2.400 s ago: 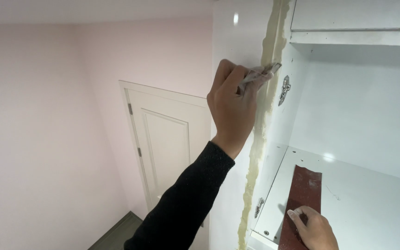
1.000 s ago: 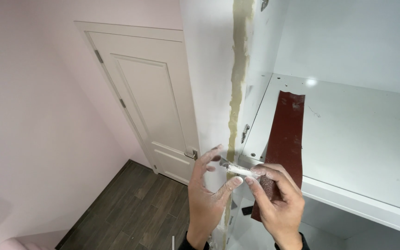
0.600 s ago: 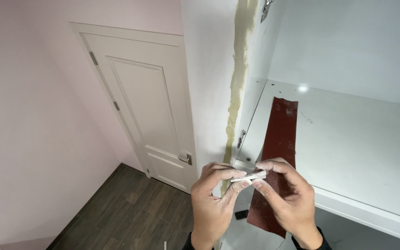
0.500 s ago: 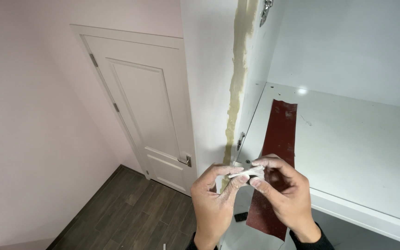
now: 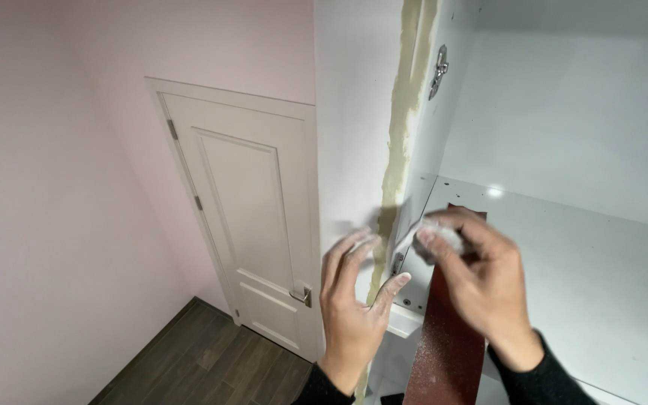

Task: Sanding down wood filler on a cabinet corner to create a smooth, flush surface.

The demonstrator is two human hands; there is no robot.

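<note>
Hands parted since half a second ago: left hand (image 5: pixel 354 304) now spread and empty beside the yellowed filler seam (image 5: pixel 403 127), right hand (image 5: pixel 474 281) pinching a small whitish wad (image 5: pixel 442 234) above the reddish sandpaper strip (image 5: pixel 448 352) on the cabinet shelf (image 5: pixel 586 262)

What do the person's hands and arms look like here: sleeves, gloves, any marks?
Both hands are bare, no gloves, rings or watch visible. The left hand and right hand carry pale dust on the fingers. Each arm wears a long black sleeve, close-fitting, reaching the wrist.
</note>
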